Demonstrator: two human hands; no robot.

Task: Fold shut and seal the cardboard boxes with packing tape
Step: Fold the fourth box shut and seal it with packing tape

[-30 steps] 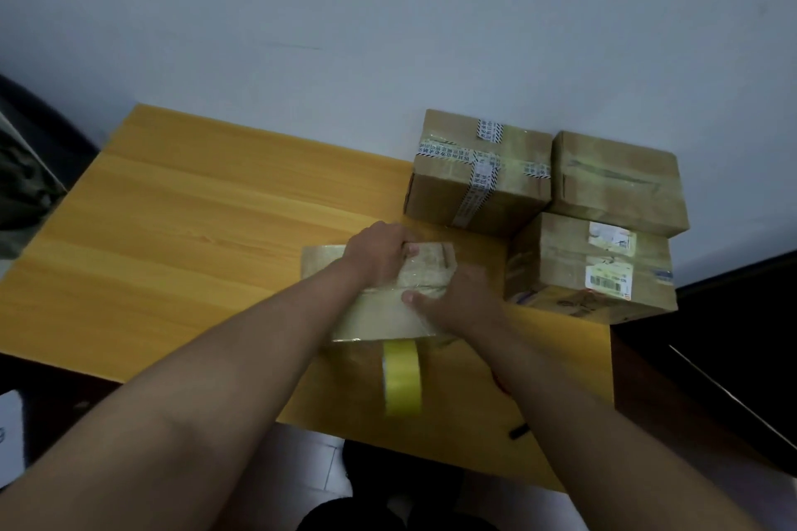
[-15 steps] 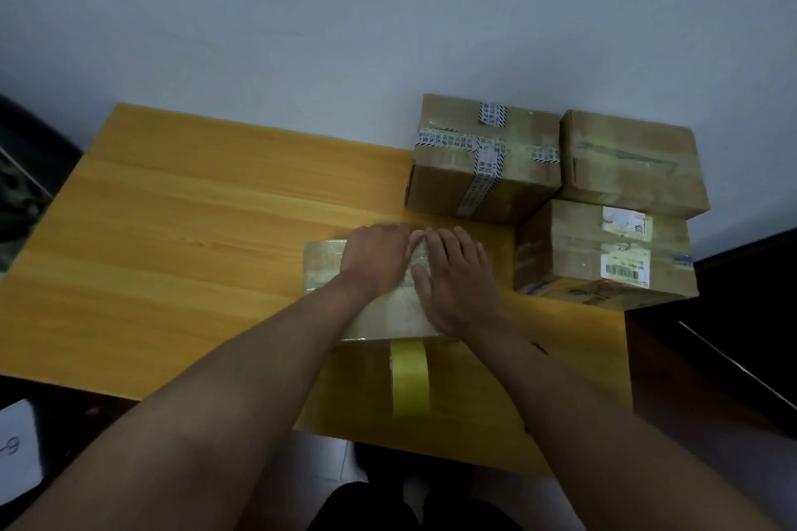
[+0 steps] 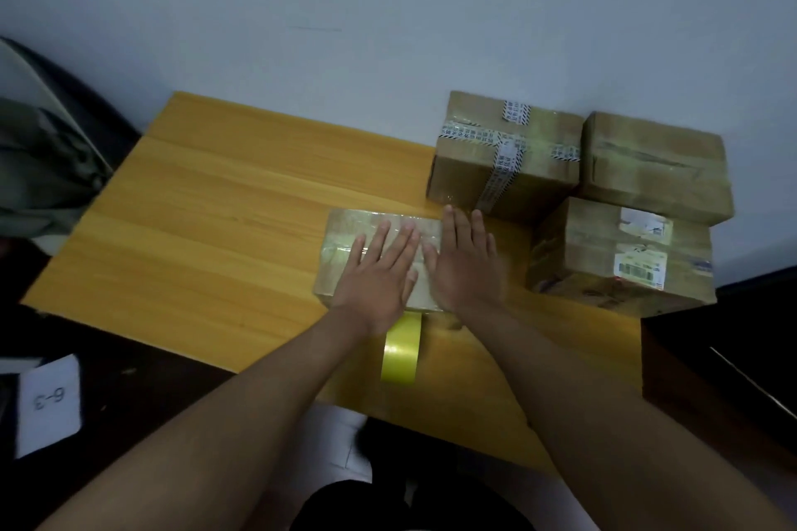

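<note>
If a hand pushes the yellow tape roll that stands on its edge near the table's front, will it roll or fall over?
The tape roll stands upright on its narrow edge, so it would probably roll toward the table front if pushed that way. A sideways nudge would likely tip it flat. It looks light, so little force is needed.

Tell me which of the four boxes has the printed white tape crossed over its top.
The back box nearest the table's middle, just beyond the right hand. The other three lack it: the box under both hands, the far-right box, and the labelled box.
</note>
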